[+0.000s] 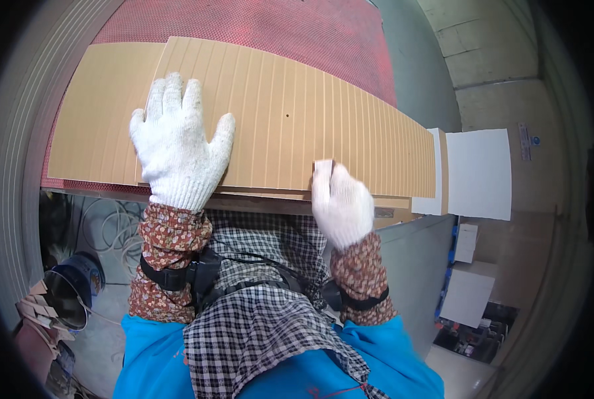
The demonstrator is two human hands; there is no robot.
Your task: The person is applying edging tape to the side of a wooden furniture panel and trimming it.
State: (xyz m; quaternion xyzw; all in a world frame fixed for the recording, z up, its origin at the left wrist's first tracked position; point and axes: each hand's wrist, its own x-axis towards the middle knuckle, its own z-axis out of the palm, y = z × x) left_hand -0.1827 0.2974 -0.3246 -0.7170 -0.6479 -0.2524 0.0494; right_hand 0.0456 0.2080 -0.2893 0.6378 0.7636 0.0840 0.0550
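Observation:
A tan board [263, 139] with many parallel grooves lies across the work surface in front of me. It overlaps a plain tan board [101, 113] at the left, and more board edges show beneath it along the near side. My left hand [177, 146], in a white knit glove, rests flat on the grooved board with its fingers spread. Also gloved, my right hand [343, 203] is closed at the board's near edge. A small brown edge shows at its fingertips, but I cannot make out what it holds. A small dark spot [287, 116] marks the board between the hands.
Red mesh matting [277, 36] covers the surface behind the boards. White panels [479, 174] lie beyond their right end. At the lower left stand a dark bucket [67, 292] and wood scraps [37, 309], with coiled cable [114, 229] on the floor nearby.

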